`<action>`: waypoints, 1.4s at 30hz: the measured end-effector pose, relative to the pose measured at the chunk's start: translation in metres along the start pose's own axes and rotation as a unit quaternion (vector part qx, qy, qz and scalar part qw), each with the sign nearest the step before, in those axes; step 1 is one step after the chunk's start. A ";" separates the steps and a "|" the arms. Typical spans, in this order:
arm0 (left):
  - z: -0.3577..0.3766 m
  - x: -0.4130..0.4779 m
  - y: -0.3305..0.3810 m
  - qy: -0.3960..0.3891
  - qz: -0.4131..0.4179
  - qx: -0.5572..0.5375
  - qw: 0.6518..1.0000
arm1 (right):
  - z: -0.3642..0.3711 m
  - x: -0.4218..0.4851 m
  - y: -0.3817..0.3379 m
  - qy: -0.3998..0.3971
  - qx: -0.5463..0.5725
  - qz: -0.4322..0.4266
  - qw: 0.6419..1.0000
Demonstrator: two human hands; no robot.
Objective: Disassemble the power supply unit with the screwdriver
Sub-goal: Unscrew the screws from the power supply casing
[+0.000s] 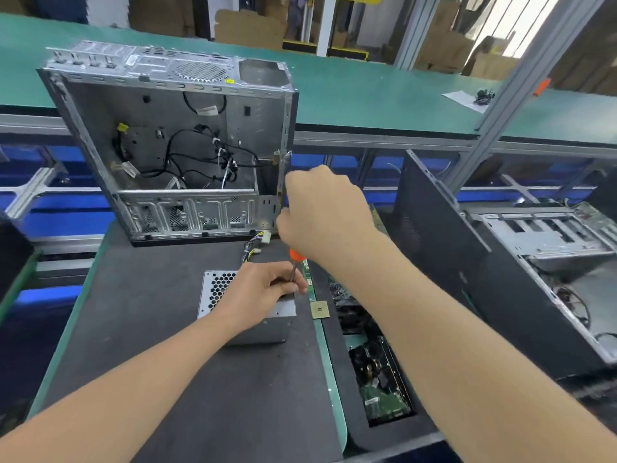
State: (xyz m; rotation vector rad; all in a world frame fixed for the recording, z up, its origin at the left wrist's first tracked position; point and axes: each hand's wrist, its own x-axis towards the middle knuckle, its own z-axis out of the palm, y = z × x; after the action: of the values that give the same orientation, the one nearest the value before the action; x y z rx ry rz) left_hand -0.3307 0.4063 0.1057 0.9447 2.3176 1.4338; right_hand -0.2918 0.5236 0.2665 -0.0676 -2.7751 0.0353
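A grey metal power supply unit with a honeycomb vent lies on the dark mat, its bundle of coloured wires trailing toward the case behind it. My left hand rests on top of the unit and pinches the screwdriver's metal shaft near the tip. My right hand is closed around the handle of the screwdriver, whose orange collar shows just below the fist. The screwdriver stands nearly upright over the unit's right top edge. The tip is hidden by my left fingers.
An emptied computer case stands open behind the unit. A small square chip lies right of the unit. A bin of circuit boards sits to the right, then a dark side panel and another open case.
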 end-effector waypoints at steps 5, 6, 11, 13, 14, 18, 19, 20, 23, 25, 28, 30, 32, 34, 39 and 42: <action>-0.002 -0.003 0.002 -0.001 0.001 -0.028 1.000 | 0.012 -0.003 -0.012 -0.012 -0.003 0.036 0.999; -0.003 -0.003 0.001 -0.006 0.004 -0.028 1.000 | 0.013 -0.002 -0.013 -0.012 -0.002 0.006 1.000; -0.004 -0.002 0.000 -0.020 0.013 -0.015 1.000 | 0.001 0.009 0.007 -0.099 0.022 -0.267 0.958; -0.004 -0.002 0.000 -0.023 0.019 -0.018 0.999 | -0.005 0.012 0.020 -0.100 0.061 -0.366 0.923; -0.004 -0.002 0.000 -0.023 0.020 -0.019 0.999 | -0.006 0.014 0.024 -0.099 0.072 -0.394 0.911; -0.003 -0.001 -0.002 -0.019 0.012 -0.013 1.000 | -0.010 0.020 0.030 -0.114 0.076 -0.409 0.902; -0.003 0.000 -0.001 -0.017 0.010 -0.008 1.000 | -0.011 0.020 0.031 -0.126 0.080 -0.397 0.906; -0.002 0.000 0.000 -0.016 0.009 -0.003 1.000 | -0.013 0.018 0.031 -0.139 0.083 -0.378 0.911; -0.001 -0.001 -0.001 -0.013 0.007 -0.004 1.000 | -0.015 0.009 0.022 -0.129 0.084 -0.231 0.961; -0.001 -0.001 0.000 -0.011 -0.004 -0.010 1.000 | -0.012 0.000 0.009 -0.067 0.073 -0.093 0.991; 0.001 -0.004 0.007 0.016 0.013 0.002 1.000 | 0.000 -0.011 -0.013 -0.023 0.013 0.044 0.999; 0.002 -0.006 0.011 0.030 0.047 0.016 0.998 | 0.007 -0.013 -0.019 -0.026 0.026 0.081 0.996; -0.001 -0.005 0.008 0.019 0.048 0.014 0.999 | 0.010 -0.007 -0.016 -0.037 0.036 0.058 0.997; -0.004 -0.002 0.002 -0.009 0.017 0.003 1.000 | 0.005 0.002 -0.010 -0.075 0.032 -0.027 0.996; -0.003 -0.001 0.001 -0.013 0.009 -0.025 1.000 | -0.019 0.030 0.019 -0.243 -0.008 -0.370 0.897; -0.004 0.000 0.000 -0.023 -0.005 -0.031 0.999 | -0.022 0.038 0.028 -0.255 -0.008 -0.443 0.859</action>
State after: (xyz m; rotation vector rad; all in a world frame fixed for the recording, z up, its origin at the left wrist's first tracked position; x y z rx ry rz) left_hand -0.3323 0.4037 0.1076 0.9381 2.2283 1.4568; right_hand -0.3182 0.5541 0.3001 1.3891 -3.0052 -0.2373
